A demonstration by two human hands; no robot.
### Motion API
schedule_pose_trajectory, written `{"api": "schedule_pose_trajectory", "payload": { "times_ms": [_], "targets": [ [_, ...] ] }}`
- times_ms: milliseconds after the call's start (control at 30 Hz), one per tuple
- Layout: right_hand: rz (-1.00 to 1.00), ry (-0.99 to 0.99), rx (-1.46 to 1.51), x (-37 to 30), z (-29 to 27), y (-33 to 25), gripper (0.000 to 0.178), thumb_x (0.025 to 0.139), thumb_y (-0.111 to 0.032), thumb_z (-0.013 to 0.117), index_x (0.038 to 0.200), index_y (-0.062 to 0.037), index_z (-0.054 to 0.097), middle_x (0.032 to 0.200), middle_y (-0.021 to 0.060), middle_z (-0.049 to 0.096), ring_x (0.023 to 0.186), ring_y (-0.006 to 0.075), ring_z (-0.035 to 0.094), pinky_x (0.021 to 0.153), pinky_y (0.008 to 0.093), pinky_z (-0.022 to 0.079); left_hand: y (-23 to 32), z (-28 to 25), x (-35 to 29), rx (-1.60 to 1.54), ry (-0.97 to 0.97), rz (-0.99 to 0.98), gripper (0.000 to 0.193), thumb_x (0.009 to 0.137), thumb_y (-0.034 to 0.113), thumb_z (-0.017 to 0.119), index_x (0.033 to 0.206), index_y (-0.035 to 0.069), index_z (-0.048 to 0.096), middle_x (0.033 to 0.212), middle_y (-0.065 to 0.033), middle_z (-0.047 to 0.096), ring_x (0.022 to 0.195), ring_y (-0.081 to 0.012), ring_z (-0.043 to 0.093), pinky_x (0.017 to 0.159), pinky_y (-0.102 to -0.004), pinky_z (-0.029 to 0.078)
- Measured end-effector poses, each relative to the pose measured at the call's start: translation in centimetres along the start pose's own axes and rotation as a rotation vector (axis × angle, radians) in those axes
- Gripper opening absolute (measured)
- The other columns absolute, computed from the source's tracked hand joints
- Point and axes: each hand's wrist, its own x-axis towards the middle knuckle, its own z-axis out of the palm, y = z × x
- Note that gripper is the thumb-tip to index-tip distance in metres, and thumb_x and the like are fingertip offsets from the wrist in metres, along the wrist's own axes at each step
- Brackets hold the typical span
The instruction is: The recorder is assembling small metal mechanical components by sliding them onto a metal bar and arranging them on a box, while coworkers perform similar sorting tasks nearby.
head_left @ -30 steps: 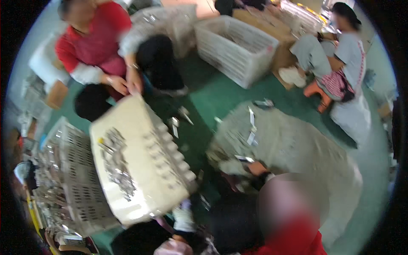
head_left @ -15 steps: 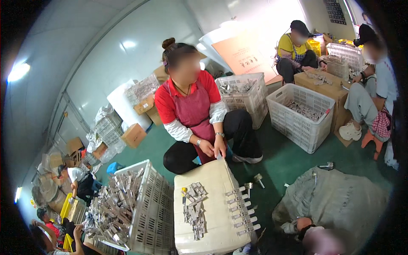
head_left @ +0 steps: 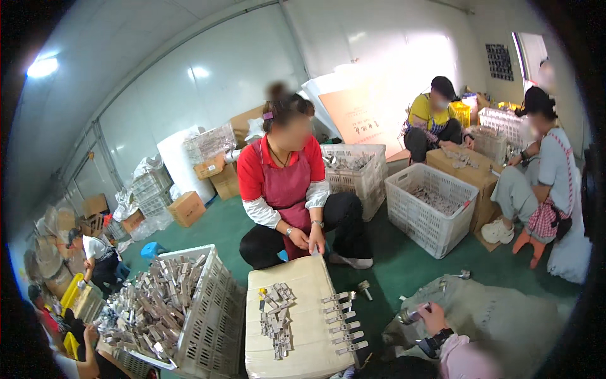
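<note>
My right hand (head_left: 434,318), in a pink sleeve with a black watch, is closed on a shiny, round-headed metal part (head_left: 410,314). It is above the grey-green sack (head_left: 480,316) on the floor at the lower right. My left hand is not in view. To the left of my right hand stands a cream-covered box (head_left: 303,360). A pile of flat metal pieces (head_left: 276,316) lies on it, with a small yellow-tipped item (head_left: 262,292) at its far end. Several similar flat pieces (head_left: 344,326) form a row along the box's right edge, sticking out over it.
Facing me, a co-worker in a red apron (head_left: 287,196) sits with both hands at the box's far edge. A white crate (head_left: 211,316) heaped with metal pieces stands left; another crate (head_left: 435,234) stands far right. A loose round-headed part (head_left: 365,289) lies on the green floor.
My right hand has risen from low against the sack and now shows a metal part in its grip. The view has shifted, so the box and crates appear slightly further left.
</note>
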Motion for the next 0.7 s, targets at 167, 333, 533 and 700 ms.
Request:
{"api": "schedule_pose_trajectory", "payload": {
  "times_ms": [167,333,533,700],
  "targets": [
    [-0.029,-0.125,0.600,-1.9,-1.3,-12.7,0.024,0.094,-0.025,0.050,0.092,-0.0019,0.052,0.090,0.0131,0.062,0.080,0.0244,0.063,0.069,0.0395,0.051,5.6,0.0,-2.5,-0.086,-0.058,-0.003,0.041,0.085,0.034,0.058,0.106,-0.001,0.062,0.101,-0.0185,0.064,0.096,-0.0314,0.057,0.084,-0.0368,0.043],
    [0.126,-0.402,1.191,-3.5,-2.0,-18.9,0.029,0.098,-0.030,0.040,0.093,-0.0022,0.047,0.097,0.0202,0.059,0.088,0.0332,0.061,0.079,0.0491,0.052,7.9,0.4,-2.8,-0.153,-0.057,-0.008,0.040,0.086,0.032,0.056,0.106,-0.001,0.062,0.103,-0.0160,0.064,0.096,-0.0300,0.056,0.086,-0.0360,0.042],
    [0.418,-0.913,1.181,-7.0,-0.3,-20.9,0.039,0.097,-0.037,0.039,0.114,-0.0039,0.049,0.107,0.0197,0.059,0.103,0.0370,0.058,0.086,0.0480,0.050,8.7,0.5,-2.4,-0.081,-0.082,0.056,0.043,0.085,0.038,0.056,0.108,0.002,0.063,0.106,-0.0211,0.063,0.103,-0.0357,0.055,0.087,-0.0389,0.043],
    [0.510,-1.034,0.842,-10.8,0.2,-22.8,0.036,0.094,-0.023,0.048,0.126,-0.0061,0.040,0.120,0.0193,0.052,0.111,0.0383,0.053,0.092,0.0473,0.047,8.4,1.5,-3.5,-0.187,-0.048,0.025,0.043,0.085,0.038,0.056,0.106,0.002,0.064,0.104,-0.0209,0.064,0.100,-0.0354,0.057,0.086,-0.0386,0.043]
  ]
}}
